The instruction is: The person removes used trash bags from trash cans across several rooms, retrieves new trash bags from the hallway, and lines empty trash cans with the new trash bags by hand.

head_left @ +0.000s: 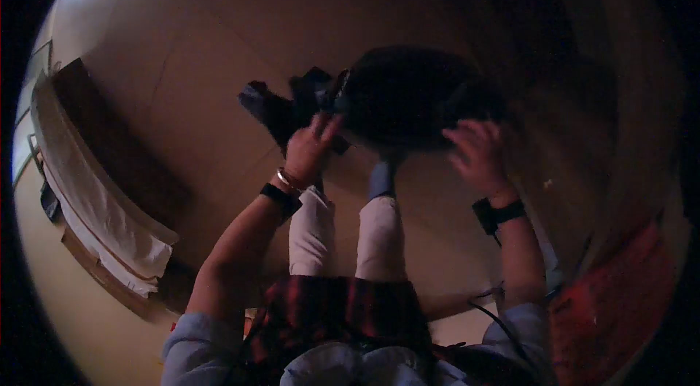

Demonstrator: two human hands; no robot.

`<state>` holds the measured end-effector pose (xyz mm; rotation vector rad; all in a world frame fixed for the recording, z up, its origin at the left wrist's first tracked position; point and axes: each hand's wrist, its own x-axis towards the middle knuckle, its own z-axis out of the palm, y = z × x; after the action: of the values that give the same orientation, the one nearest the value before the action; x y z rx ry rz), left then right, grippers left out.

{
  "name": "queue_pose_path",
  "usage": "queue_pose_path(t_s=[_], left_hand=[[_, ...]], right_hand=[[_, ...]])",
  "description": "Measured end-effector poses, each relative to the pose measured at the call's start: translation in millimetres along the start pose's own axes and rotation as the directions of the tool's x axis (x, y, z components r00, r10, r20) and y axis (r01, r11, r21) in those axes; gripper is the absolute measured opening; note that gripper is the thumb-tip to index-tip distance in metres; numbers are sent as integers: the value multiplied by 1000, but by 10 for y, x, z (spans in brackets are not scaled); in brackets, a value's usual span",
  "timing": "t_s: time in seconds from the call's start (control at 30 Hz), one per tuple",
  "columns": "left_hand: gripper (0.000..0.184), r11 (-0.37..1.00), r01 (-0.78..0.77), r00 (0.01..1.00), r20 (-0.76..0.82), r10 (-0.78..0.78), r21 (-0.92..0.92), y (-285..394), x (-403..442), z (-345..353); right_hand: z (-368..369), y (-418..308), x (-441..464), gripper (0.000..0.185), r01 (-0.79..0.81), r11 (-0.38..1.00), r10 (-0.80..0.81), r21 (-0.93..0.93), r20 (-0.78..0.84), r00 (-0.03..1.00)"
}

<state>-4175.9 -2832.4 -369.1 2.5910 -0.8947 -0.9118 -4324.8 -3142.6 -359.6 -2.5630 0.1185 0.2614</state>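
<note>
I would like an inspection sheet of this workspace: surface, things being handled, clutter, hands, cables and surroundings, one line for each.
Surface: brown floor, dimly lit, thin lines across it.
Things: large dark bundle, with smaller dark cloth at its left; too dark to identify further.
Clutter: nothing seen that is clearly loose; shadow hides much of the right side.
Left hand: at the near edge of the dark cloth; blurred, grip cannot be told.
Right hand: open, fingers spread, at the near right edge of the bundle.
Cables: thin dark cable near the right arm; its ends are unclear.
Surroundings: pale cloth at the left, red cloth at the lower right.
</note>
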Motion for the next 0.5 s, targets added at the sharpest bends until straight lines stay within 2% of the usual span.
queue_pose_path(t_s=[0.03, 0.17, 0.23, 0.27, 0.33, 0.37, 0.4, 0.43, 0.47, 0.5], left_hand=[[53, 969, -234, 972, -38, 232, -83, 75, 0, 6], [53, 974, -226, 974, 16, 226, 9, 252, 167, 144], [48, 958, -239, 970, 90, 227, 160, 195, 261, 271], [48, 958, -240, 969, 97, 227, 159, 141, 250, 335], [36, 967, -180, 964, 229, 137, 180, 103, 207, 376], [36, 968, -177, 964, 228, 134, 181, 77, 123, 391], [30, 992, -114, 973, 208, 99, 61, 36, -31, 441], [25, 997, -53, 979, 194, 63, -60, 5, -145, 513], [25, 997, -60, 979, 191, 68, -46, -52, -209, 635], [21, 996, 52, 986, 165, -40, -71, -122, -279, 814]], right_hand=[[16, -94, -66, 34, 107, 994, -105, -2, 158, 982], [577, 96, -639, 21, 28, 996, -15, -87, 146, 989], [624, -61, -727, 15, 88, 994, -90, 62, 38, 995], [675, -105, -759, 15, 84, 994, -87, 67, 40, 995], [788, -140, -846, 12, 21, 998, -21, 62, 5, 1000], [897, -79, -878, 12, 23, 998, -24, 64, 6, 1000], [1074, 58, -930, 13, -207, 972, 205, 112, 30, 978], [1276, 207, -980, 14, -429, 890, 424, 155, 64, 903], [1593, 365, -976, 14, -428, 889, 425, 166, 52, 904], [1922, 553, -955, 15, -510, 809, 534, 293, -3, 845]])
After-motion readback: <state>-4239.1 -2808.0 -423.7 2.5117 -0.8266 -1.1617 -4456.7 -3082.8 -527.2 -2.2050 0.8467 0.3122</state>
